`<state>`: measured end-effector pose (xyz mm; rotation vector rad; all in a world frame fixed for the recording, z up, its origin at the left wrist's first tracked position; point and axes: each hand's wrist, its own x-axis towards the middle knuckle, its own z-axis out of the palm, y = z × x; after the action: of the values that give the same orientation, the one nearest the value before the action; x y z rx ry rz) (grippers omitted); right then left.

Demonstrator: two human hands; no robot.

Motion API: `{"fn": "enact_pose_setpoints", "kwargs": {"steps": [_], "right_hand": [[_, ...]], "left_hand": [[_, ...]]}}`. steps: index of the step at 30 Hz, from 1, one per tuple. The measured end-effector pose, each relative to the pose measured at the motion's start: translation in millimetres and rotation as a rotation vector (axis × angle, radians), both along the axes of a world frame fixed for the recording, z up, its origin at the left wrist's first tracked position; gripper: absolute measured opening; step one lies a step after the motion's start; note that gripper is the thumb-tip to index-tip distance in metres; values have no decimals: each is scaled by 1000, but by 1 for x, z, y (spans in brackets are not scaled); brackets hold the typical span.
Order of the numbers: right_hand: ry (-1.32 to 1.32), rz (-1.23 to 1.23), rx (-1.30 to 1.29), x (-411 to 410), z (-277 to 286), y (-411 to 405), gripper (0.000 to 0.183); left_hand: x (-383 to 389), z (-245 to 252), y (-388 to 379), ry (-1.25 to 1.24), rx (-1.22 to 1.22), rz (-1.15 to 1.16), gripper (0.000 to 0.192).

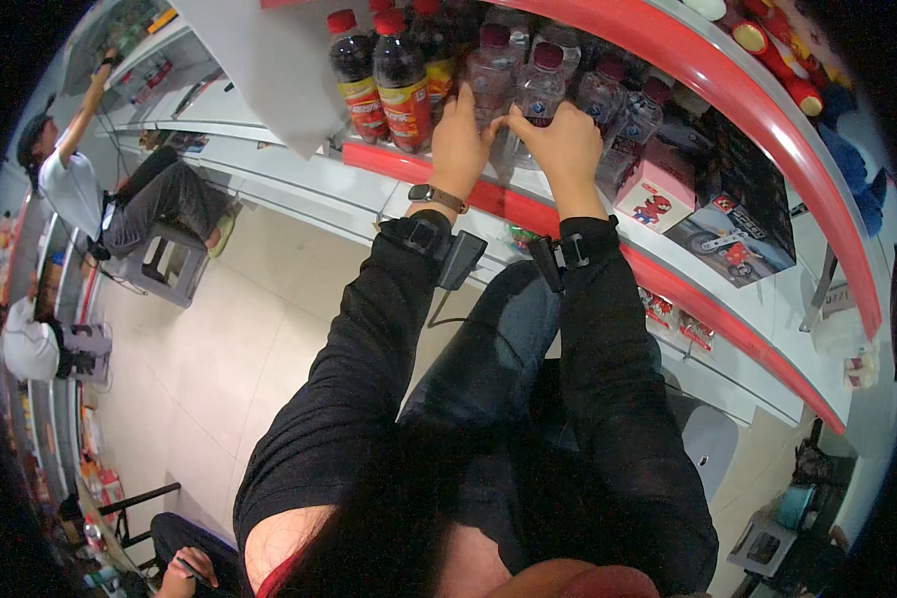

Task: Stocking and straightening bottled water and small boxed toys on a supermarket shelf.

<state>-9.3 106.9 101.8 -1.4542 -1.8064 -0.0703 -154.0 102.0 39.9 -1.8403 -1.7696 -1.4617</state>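
Note:
Clear plastic bottles with dark red caps stand in rows on a white shelf with a red front edge (389, 160). My left hand (460, 142) is at the front of them, its fingers against a clear bottle (491, 71). Beside it, my right hand (564, 146) reaches to another clear bottle (542, 78), thumb near the left hand's thumb. Whether either hand grips a bottle cannot be told. Dark soda bottles (402, 90) with red caps and yellow-red labels stand left of my hands. More clear bottles (632, 119) stand to the right.
A pink toy box (656, 187) and a black toy box (740, 224) stand on the shelf at right. A curved red-edged upper shelf (785, 90) overhangs. A white panel (269, 67) is at left. A co-worker (71, 176) sits on a stool by further shelves; other people are around.

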Motion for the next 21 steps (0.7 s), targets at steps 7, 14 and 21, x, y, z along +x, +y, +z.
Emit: {"fn": "enact_pose_setpoints", "kwargs": {"steps": [7,14,21], "right_hand": [[44,-42,-5,2,-2,4,67],[74,-145,-13,-6,-25,1,69],[401,150,-2,-7,-58,-21,54]], "left_hand": [[-1,10,-6,-65,-110,-54,74],[-4,4,-4,-86,-127,-94,75],[10,-15,-3,-93,66,-103,81]]}}
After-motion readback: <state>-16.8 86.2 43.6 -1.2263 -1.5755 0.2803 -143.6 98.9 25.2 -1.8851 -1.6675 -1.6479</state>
